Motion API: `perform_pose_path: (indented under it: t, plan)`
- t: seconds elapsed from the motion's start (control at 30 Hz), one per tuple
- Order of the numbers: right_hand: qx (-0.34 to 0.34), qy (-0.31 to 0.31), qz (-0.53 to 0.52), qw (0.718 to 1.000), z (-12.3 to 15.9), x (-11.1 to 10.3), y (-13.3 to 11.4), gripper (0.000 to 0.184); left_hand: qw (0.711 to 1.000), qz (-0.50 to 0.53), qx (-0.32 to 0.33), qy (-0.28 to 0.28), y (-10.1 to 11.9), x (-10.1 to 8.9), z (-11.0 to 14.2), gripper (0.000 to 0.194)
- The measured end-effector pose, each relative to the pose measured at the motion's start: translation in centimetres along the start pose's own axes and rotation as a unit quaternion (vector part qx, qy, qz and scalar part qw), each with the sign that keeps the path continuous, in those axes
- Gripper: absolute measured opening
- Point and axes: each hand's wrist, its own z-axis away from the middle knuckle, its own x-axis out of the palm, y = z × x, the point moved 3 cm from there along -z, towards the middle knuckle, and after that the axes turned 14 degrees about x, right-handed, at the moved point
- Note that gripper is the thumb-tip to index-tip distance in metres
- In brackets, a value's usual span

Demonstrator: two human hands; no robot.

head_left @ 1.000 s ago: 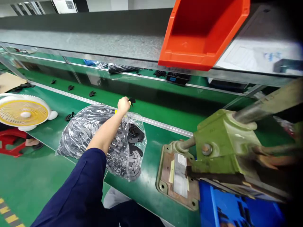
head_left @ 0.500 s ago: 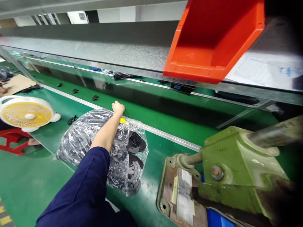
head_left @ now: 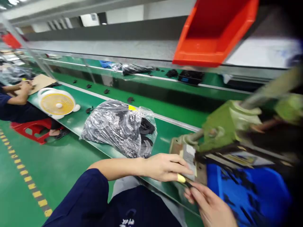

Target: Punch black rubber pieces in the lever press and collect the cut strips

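My right hand (head_left: 210, 201), at the lower right, pinches a small dark part (head_left: 188, 184) between thumb and fingers. My left hand (head_left: 165, 167) reaches across from the left, and its yellow-wrapped digit meets the other end of that part. The part's exact kind is blurred. Behind my left forearm lies a clear plastic bag (head_left: 111, 126) full of curved black pieces, with some showing at its open end. A green press machine (head_left: 217, 126) stands just beyond my hands, its metal base plate partly behind my left fingers.
A blue bin (head_left: 272, 183) with black pieces sits right of my hands. Several black pieces (head_left: 130, 99) lie along the green belt (head_left: 161, 108). An orange bin (head_left: 201, 53) rests on the overhead shelf. Left are a white-yellow fan (head_left: 58, 102) and a seated co-worker (head_left: 14, 101).
My left hand has come back from the belt to the lower right. My right hand is now visible with the dark part. Another black piece shows on the belt; the view has shifted.
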Motion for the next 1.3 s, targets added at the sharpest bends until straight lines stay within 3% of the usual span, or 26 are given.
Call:
perform_pose_path:
  t: [0.1,0.13,0.4,0.57,0.7,0.9,1.1,1.3]
  plan:
    - [-0.026,-0.084,-0.078,0.993,0.9,2.6,-1.1,0.042,0.999,0.036,-0.014,0.015,1.6,1.2,0.8,0.026]
    - [-0.027,-0.083,-0.093,0.992,1.0,2.9,-1.3,0.042,0.998,0.044,-0.03,0.024,1.7,1.3,0.9,0.025]
    - [-0.063,-0.057,-0.082,0.993,2.2,3.3,-0.2,0.042,0.994,0.039,-0.091,0.041,2.1,3.0,1.6,0.016]
    - [-0.148,0.029,-0.008,0.989,2.9,2.5,0.2,0.027,0.986,0.032,-0.143,0.084,2.0,4.6,2.8,0.015]
    - [-0.219,0.092,0.052,0.97,3.5,2.0,0.2,0.014,0.988,0.035,-0.119,0.09,2.1,5.3,3.5,0.017]
    - [-0.271,0.115,0.102,0.95,3.9,1.9,0.5,0.013,0.99,0.028,-0.102,0.092,2.1,5.9,4.2,0.018]
    - [-0.269,0.118,0.105,0.95,3.7,1.8,0.5,0.013,0.992,0.03,-0.082,0.096,1.9,5.9,4.3,0.02]
    - [-0.226,0.087,0.049,0.969,3.1,1.9,1.0,0.013,0.994,0.025,-0.06,0.088,1.5,5.9,4.5,0.02]
